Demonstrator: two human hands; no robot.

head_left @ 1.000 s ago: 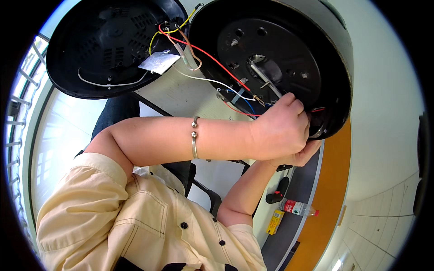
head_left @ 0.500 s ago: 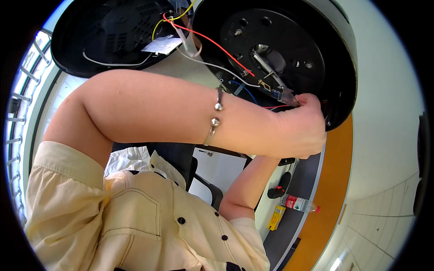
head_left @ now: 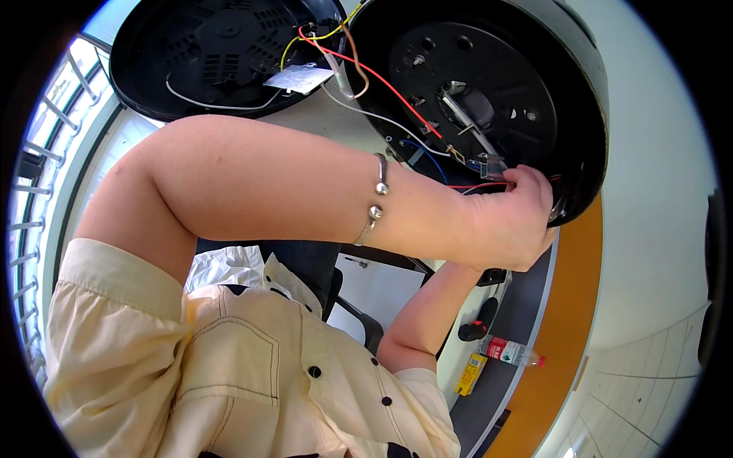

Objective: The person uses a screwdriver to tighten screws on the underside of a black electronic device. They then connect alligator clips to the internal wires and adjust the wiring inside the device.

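My left arm, with a silver cuff bracelet [head_left: 374, 212], reaches across to the right. At the near right rim of a round black appliance housing [head_left: 586, 164], my left hand [head_left: 511, 225] is closed, its fingers curled, and what they pinch is hidden. A red wire [head_left: 469, 186] runs to the fingertips, beside a small clear plastic piece [head_left: 493, 166]. My right forearm [head_left: 439, 305] comes up beneath; its hand is almost wholly hidden behind the left one. Inside the housing sit a black round plate [head_left: 527, 84] and a slim metal bracket [head_left: 467, 118].
A black vented cover [head_left: 229, 34] lies at the far left, joined by yellow, red and white wires and a silvery foil patch [head_left: 299, 78]. On the right are a plastic bottle [head_left: 510, 351], a yellow box [head_left: 470, 374] and a black-and-red tool [head_left: 475, 328].
The whole view has shifted slightly, moving things right and a little down. My left hand stays at the housing rim, its fingers turned a little.
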